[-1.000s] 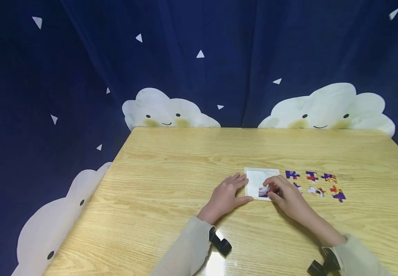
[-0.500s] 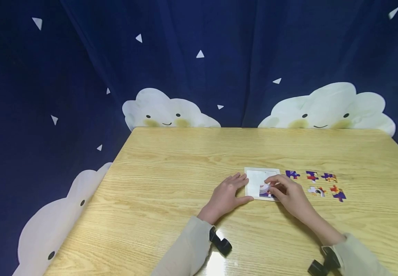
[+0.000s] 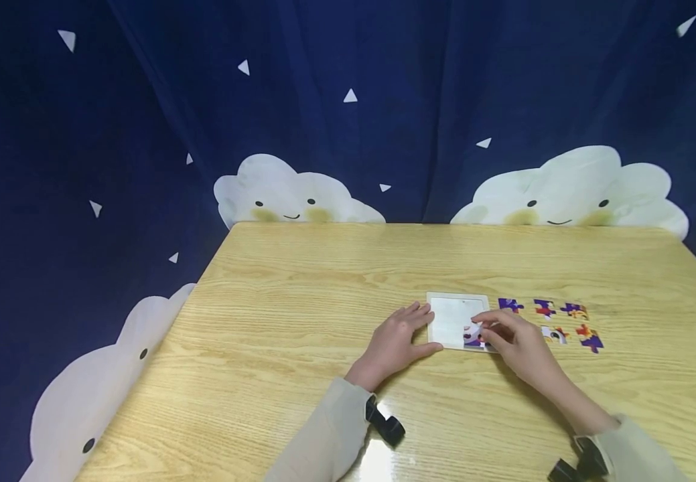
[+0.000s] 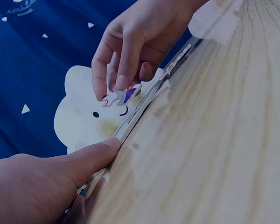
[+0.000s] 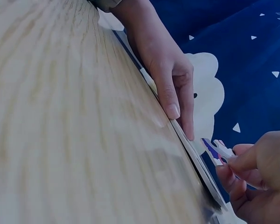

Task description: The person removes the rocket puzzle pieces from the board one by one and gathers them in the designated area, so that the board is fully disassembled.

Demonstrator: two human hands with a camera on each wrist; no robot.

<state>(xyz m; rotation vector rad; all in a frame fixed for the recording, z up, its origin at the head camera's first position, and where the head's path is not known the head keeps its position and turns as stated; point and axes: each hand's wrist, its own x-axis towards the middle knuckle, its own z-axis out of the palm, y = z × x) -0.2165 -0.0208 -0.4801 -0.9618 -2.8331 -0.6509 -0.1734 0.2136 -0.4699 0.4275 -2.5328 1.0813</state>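
In the head view, a shallow white puzzle tray (image 3: 449, 320) lies flat on the table. My left hand (image 3: 391, 343) rests against its left side, thumb by the near corner and fingers fairly straight along the edge. My right hand (image 3: 521, 345) pinches a jigsaw piece (image 3: 472, 335), purple and pale, over the tray's near right part. The left wrist view shows this jigsaw piece (image 4: 117, 97) raised above the tray between thumb and fingers. From the right wrist camera, the jigsaw piece (image 5: 217, 151) is tilted. Part of it is hidden by my fingers.
Several loose jigsaw pieces lie in two rows right of the tray, among them a purple one (image 3: 510, 305) and an orange and purple one (image 3: 590, 338). They rest on a wooden table (image 3: 299, 301). A dark blue curtain (image 3: 323, 120) hangs behind.
My right hand has shifted slightly right, carrying the pinched jigsaw piece from the tray's near middle toward its near right corner. My left hand and the tray stay in place.
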